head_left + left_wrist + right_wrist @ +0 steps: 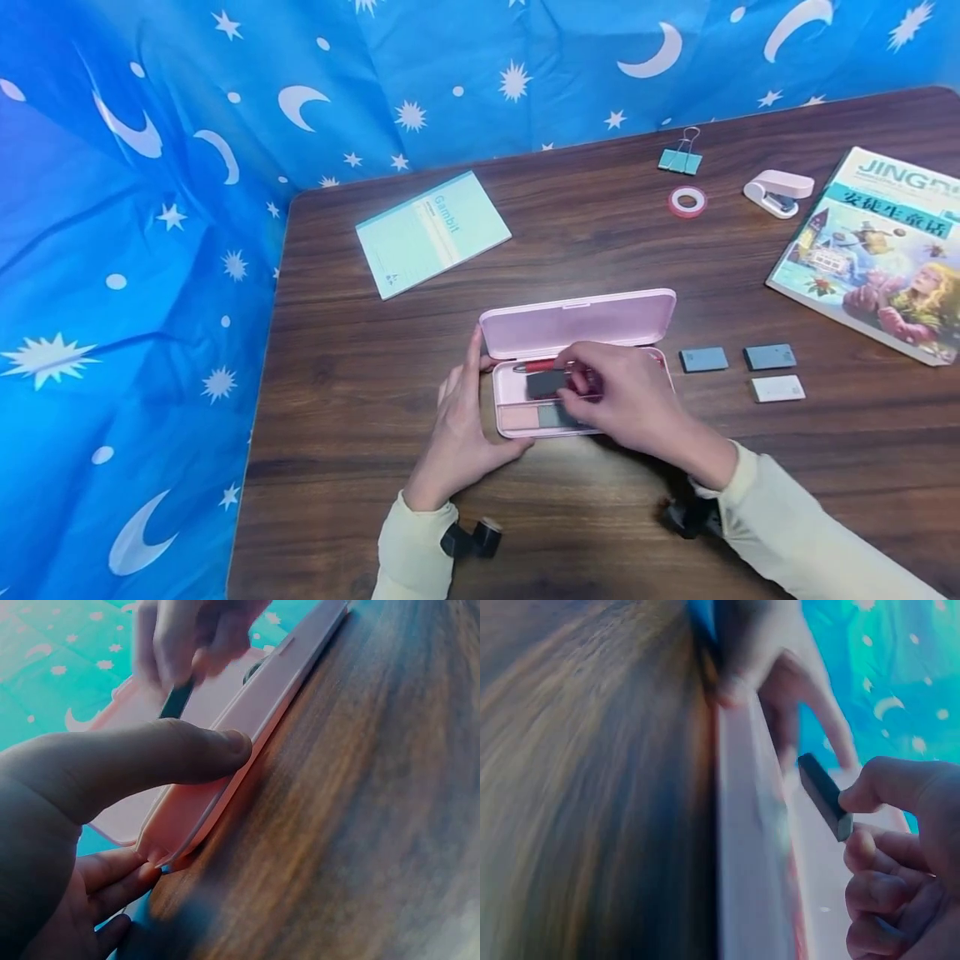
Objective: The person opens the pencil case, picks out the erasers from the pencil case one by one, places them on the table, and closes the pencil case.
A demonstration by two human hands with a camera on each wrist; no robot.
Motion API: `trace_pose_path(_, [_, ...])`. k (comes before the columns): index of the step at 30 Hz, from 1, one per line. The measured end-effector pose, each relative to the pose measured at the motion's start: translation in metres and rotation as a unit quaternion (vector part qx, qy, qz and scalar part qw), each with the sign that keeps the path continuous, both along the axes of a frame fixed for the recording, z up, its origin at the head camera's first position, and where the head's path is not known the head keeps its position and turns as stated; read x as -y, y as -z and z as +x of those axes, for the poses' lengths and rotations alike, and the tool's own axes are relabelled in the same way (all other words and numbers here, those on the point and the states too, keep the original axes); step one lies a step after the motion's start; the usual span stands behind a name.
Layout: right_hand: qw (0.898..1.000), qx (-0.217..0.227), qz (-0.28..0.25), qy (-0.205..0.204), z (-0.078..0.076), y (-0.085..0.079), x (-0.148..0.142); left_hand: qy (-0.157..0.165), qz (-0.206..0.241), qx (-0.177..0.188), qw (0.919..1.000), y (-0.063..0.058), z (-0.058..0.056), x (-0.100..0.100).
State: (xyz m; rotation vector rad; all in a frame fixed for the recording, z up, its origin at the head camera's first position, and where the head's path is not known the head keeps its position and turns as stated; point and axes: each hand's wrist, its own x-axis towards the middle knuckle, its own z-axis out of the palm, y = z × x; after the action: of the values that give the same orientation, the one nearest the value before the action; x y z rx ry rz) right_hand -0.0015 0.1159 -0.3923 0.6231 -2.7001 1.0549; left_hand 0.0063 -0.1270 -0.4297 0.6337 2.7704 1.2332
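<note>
A pink pencil case (517, 433) lies on the table with its lid (577, 325) raised. My left hand (465, 425) holds its left end, the thumb (217, 750) on the front wall and the other fingers at the side and back. Over the case, my right hand (626, 392) pinches a dark rectangular eraser (825, 796) between thumb and fingers, tilted in the right wrist view. A red pen (534, 366) lies along the back of the case. In the front compartment sit a pale pink block (519, 417) and a grey-green block (555, 416); the right hand hides the rest.
Right of the case lie two blue-grey erasers (703, 359) and a white eraser (777, 388). Farther back are a notebook (435, 233), a binder clip (680, 162), red-rimmed tape (687, 202), a stapler (778, 193) and a book (877, 258). A blue starry curtain (465, 75) borders the table.
</note>
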Motion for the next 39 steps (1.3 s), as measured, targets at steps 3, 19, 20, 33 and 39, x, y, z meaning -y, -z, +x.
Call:
trace_pose_path(3, [0.999, -0.013, -0.017, 0.027, 0.011, -0.003, -0.03, -0.004, 0.002, 0.007, 1.0, 0.0, 0.0, -0.002])
trace_pose_path(19, [0.986, 0.047, 0.008, 0.157, 0.056, 0.008, -0.14, -0.003, 0.009, 0.012, 0.9999, 0.002, 0.001, 0.0])
trace_pose_path(20, [0.986, 0.048, 0.011, 0.157, 0.057, 0.009, -0.141, -0.001, 0.009, 0.01, 0.9999, 0.002, 0.001, -0.001])
trace_pose_path(33, [0.982, 0.023, 0.093, 0.161, 0.058, 0.02, -0.146, -0.002, 0.003, 0.013, 0.9999, 0.002, 0.001, -0.002])
trace_pose_path(39, [0.979, 0.009, 0.109, 0.173, 0.058, 0.018, -0.142, -0.003, 0.003, 0.015, 0.9999, 0.002, 0.001, -0.003])
